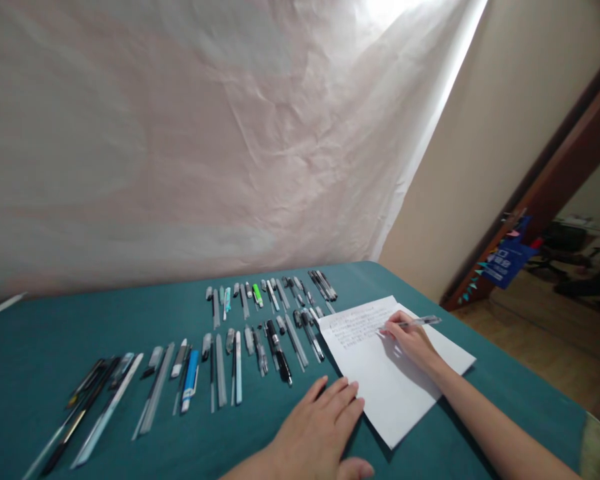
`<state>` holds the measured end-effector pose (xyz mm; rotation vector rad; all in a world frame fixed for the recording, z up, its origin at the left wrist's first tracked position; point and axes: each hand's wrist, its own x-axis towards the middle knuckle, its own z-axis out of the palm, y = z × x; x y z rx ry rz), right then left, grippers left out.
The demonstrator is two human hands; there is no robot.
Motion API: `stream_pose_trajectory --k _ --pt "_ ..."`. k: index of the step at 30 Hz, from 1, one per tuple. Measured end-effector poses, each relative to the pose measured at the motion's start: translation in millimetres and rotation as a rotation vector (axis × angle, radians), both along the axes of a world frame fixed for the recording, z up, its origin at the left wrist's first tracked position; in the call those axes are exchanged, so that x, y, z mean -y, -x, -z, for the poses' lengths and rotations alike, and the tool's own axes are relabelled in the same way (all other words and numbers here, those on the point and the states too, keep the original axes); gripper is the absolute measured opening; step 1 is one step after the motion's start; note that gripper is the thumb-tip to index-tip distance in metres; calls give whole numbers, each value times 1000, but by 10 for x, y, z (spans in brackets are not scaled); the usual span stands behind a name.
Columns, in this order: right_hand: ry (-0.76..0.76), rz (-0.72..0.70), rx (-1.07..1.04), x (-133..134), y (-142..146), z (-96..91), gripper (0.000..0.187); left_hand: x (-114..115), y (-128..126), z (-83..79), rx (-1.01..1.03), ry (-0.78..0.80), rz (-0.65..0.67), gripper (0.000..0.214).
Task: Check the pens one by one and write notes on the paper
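Right hand point(411, 339) pinching clear pen point(429, 321) over paper point(383, 390) | left hand point(321, 421) flattened, at paper's edge

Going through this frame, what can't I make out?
All in the head view:
Handwriting on the white paper: too small and blurred to read.
Grip section of the transparent pen: hidden by the right hand's fingers.
Palm of the left hand: faces down, hidden by its back.
White stick-like object: cut off by the left edge.

The paper point(375, 387) looks smooth and matt, the held pen point(430, 321) clear plastic, the backdrop point(205, 147) creased and satiny.
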<state>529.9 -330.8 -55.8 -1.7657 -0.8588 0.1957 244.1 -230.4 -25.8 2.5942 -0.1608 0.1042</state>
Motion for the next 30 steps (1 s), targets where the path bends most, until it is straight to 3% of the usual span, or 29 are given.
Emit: stream_pose_trajectory --k 10,30 --pt "112 63 229 -4 -61 51 18 16 -22 -7 -31 11 -14 62" --pt "153 6 320 14 -41 60 18 20 -11 -36 -28 -10 -14 61"
